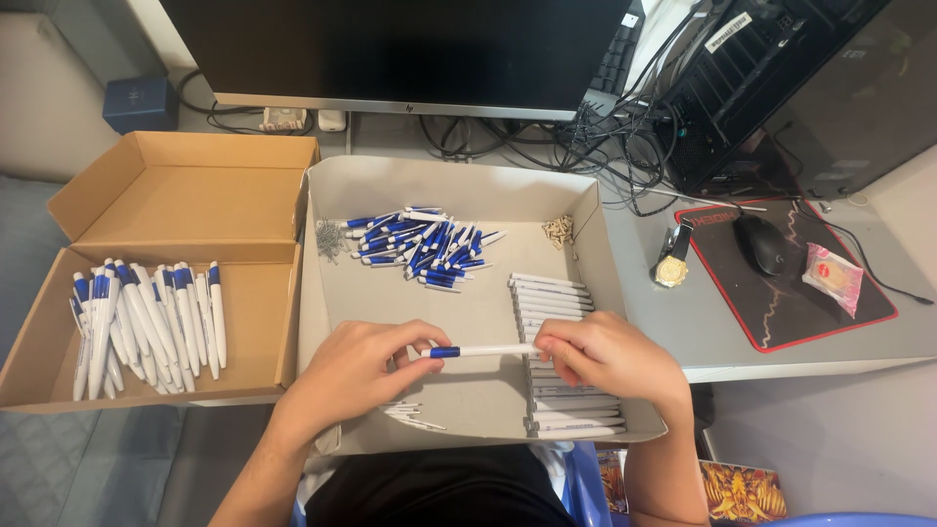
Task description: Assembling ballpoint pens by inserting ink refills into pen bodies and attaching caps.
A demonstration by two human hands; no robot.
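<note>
Both my hands hold one white pen with a blue end [480,350] level above a grey cardboard tray [459,185]. My left hand [356,371] pinches the blue end; my right hand [605,359] grips the white barrel end. Under my right hand lies a row of white pen barrels [551,293]. A heap of blue and white pen parts [422,244] sits at the tray's back, with a cluster of small metal springs [330,239] at its left and small beige pieces [558,230] at its right. Thin white pieces [415,415] lie near my left wrist.
A brown cardboard box [185,176] at the left holds several finished blue and white pens [146,327]. Behind the tray stand a monitor [400,49], tangled cables [586,137] and a black computer case [781,78]. At the right lie a wristwatch [673,259], a mouse [761,244] on a mat and a pink packet [833,276].
</note>
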